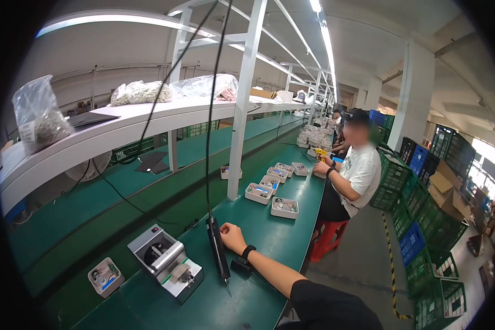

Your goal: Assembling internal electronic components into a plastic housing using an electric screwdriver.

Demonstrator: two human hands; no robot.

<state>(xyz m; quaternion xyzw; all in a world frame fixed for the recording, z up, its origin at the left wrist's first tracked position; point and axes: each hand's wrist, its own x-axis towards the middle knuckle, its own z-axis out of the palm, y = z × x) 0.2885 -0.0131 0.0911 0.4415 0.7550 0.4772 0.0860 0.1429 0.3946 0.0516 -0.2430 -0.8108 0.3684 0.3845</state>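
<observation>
My right hand reaches in from the lower right, a dark band on its wrist. Its fingers are curled together beside the upper body of a black electric screwdriver. That tool hangs from a black cable, tilted, its bit pointing down over the green bench. Whether the fingers touch the screwdriver or pinch something small, I cannot make out. To the left of the tool stands a grey screw feeder with a red switch and a front tray. A dark object lies partly hidden under my wrist. My left hand is out of view.
Several light trays of parts stand further along the bench; another tray is at the left. A white post rises from the bench beneath a shelf with bags. A seated person holds a yellow tool. Green crates line the right.
</observation>
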